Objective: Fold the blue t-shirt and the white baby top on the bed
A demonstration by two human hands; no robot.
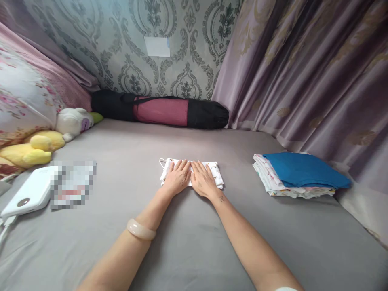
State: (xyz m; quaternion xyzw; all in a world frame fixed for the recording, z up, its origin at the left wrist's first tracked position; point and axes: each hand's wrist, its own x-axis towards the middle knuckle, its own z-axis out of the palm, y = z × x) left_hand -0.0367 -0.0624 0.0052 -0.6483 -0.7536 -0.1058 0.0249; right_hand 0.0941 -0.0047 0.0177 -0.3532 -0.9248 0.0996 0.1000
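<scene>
A small white cloth garment with a sparse print lies folded into a flat rectangle on the grey bed sheet. A thin white loop sticks out at its left end. My left hand rests flat on the left half of the cloth, fingers stretched forward. Beside it, my right hand lies flat on the right half, fingers slightly spread. The two hands nearly meet in the middle and hide much of the cloth. A pale bangle circles my left forearm.
To the right sits a stack of folded printed cloths topped by a blue cloth. A white power bank with a cable and a blurred packet lie left. Plush toys and a long black-and-maroon bag line the back.
</scene>
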